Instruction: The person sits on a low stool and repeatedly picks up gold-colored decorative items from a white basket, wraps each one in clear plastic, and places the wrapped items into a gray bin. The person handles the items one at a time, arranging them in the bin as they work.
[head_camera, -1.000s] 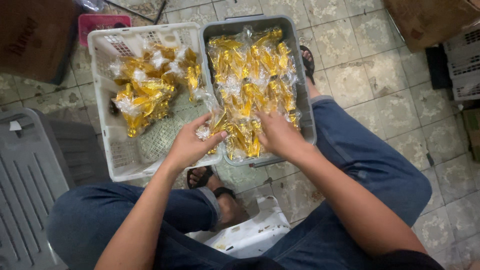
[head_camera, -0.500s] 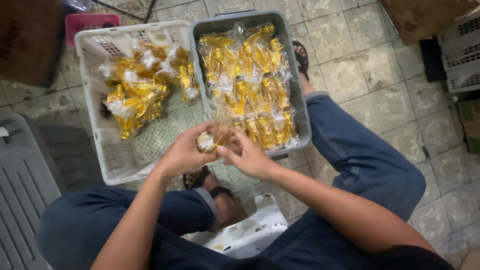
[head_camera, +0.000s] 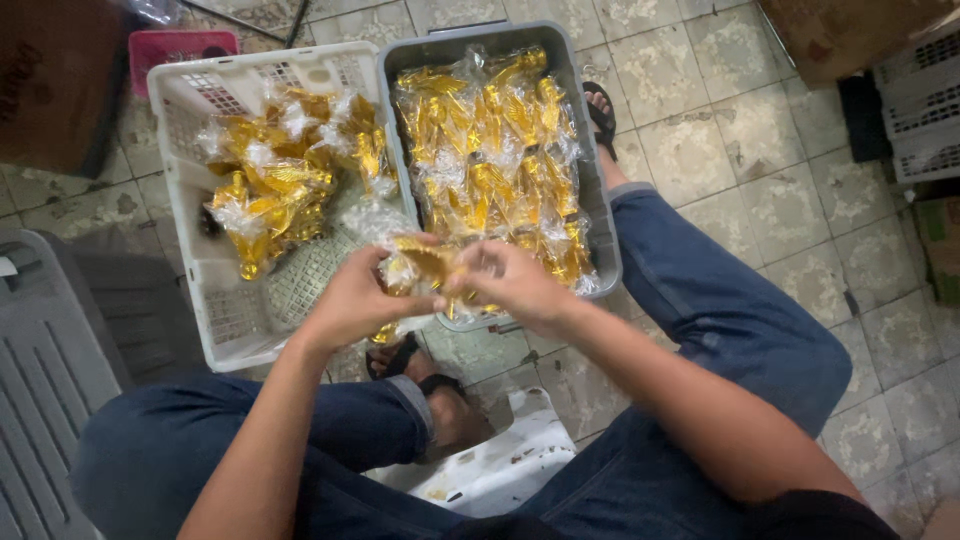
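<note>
Both the left hand (head_camera: 355, 300) and right hand (head_camera: 515, 285) are grasping one gold cellophane-wrapped piece (head_camera: 425, 265) above the crates' near edges, while the grey crate (head_camera: 600, 215) is lying packed and the white crate (head_camera: 185, 240) is sitting partly filled.

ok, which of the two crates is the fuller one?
The grey crate on the right: gold packets cover its floor. The white crate still shows bare lattice.

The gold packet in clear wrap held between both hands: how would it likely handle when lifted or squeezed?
The gold packet probably crinkles and flexes, since its clear wrap bunches loosely above the left hand. It looks light: fingertips of the right hand alone pinch it. The glossy film may be slippery.
</note>
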